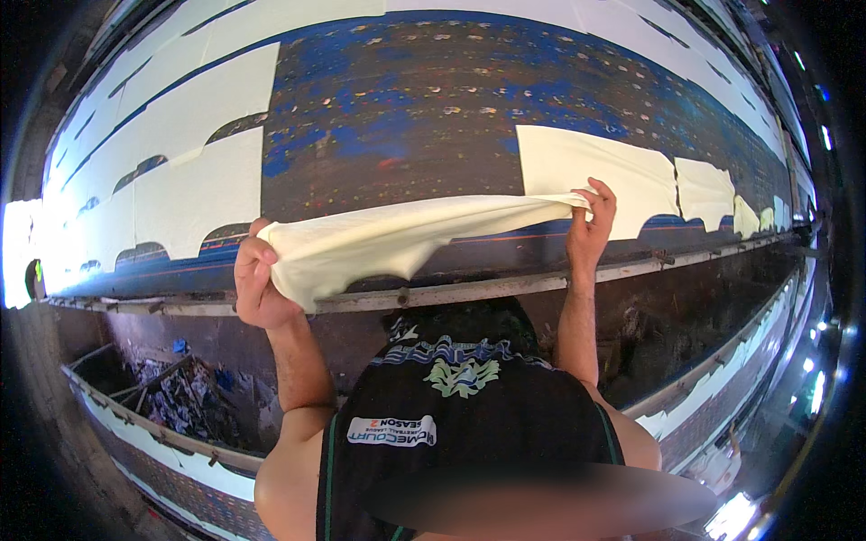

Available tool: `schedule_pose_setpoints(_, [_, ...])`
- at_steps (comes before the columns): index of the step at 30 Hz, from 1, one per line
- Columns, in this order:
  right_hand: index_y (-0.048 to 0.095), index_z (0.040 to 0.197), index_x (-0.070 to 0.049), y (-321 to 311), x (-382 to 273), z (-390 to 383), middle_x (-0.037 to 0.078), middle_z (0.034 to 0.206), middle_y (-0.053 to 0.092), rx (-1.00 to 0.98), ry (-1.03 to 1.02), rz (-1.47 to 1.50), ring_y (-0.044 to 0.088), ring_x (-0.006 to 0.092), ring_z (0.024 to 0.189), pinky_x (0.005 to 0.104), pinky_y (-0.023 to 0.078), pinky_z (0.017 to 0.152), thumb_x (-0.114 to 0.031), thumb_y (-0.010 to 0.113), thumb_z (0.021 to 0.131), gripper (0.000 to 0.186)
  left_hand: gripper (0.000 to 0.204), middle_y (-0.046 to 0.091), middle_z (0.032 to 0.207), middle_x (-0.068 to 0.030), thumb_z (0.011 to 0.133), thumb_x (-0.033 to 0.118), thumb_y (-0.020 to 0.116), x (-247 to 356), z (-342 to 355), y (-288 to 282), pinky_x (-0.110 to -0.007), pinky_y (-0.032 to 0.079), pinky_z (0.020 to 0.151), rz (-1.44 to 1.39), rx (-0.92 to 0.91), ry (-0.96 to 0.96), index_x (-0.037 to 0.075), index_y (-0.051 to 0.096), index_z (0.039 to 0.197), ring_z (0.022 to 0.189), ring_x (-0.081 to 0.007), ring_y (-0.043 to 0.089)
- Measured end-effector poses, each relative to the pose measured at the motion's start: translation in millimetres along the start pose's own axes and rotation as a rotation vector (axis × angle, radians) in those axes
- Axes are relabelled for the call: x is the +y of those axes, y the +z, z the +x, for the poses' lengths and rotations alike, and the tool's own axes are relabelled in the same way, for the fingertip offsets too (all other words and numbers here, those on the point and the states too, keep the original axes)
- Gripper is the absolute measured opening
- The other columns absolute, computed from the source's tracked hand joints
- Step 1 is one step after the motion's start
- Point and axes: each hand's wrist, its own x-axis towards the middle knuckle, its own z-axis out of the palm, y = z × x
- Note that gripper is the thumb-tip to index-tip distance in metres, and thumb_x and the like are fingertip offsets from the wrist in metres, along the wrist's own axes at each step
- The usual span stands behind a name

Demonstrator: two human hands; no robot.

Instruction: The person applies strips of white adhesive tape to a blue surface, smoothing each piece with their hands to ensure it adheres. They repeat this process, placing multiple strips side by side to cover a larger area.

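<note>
A cream fabric panel (379, 239) with a curved cut edge hangs stretched between my two hands, above the near edge of a long dark table (388, 126). My left hand (262, 279) is closed, pinching the panel's left end. At its right corner, the panel is pinched between the thumb and fingers of my right hand (591, 225). The cloth sags in the middle, and its lower edge falls loose toward the table's rim. Just beyond my right hand, another cream panel (604, 176) lies on the table; to the left lies a similar panel (198, 185).
Several pale panels lie in rows along the table's left side and far side. A rail (469, 289) runs along the near edge. Below it at left, a trough holds crumpled scraps (185, 397). A second table (194, 478) stands behind me.
</note>
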Motion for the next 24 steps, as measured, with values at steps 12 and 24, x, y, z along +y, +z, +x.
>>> schedule_pose_setpoints(12, [0.076,0.115,-0.002,-149,118,66,0.010,0.108,0.077,0.392,0.013,-0.072,0.074,0.0222,0.100,0.0346,0.057,0.087,0.005,0.063,0.095,0.025,0.020,0.072,0.112,-0.0055,0.109,0.013,0.070,-107,-17,125,-0.022,0.049,0.078,0.818,0.009,-0.097,-0.001,0.072,0.123,0.090,-0.0070,0.063])
schedule_pose_setpoints(24, [0.074,0.115,-0.002,-374,394,165,0.012,0.113,0.077,0.366,0.077,-0.089,0.073,0.0263,0.104,0.0367,0.057,0.090,0.005,0.061,0.095,0.025,0.019,0.072,0.111,-0.0119,0.102,0.005,0.071,-320,-36,406,-0.035,0.059,0.078,1.345,-0.467,0.153,0.004,0.077,0.120,0.092,-0.0255,0.073])
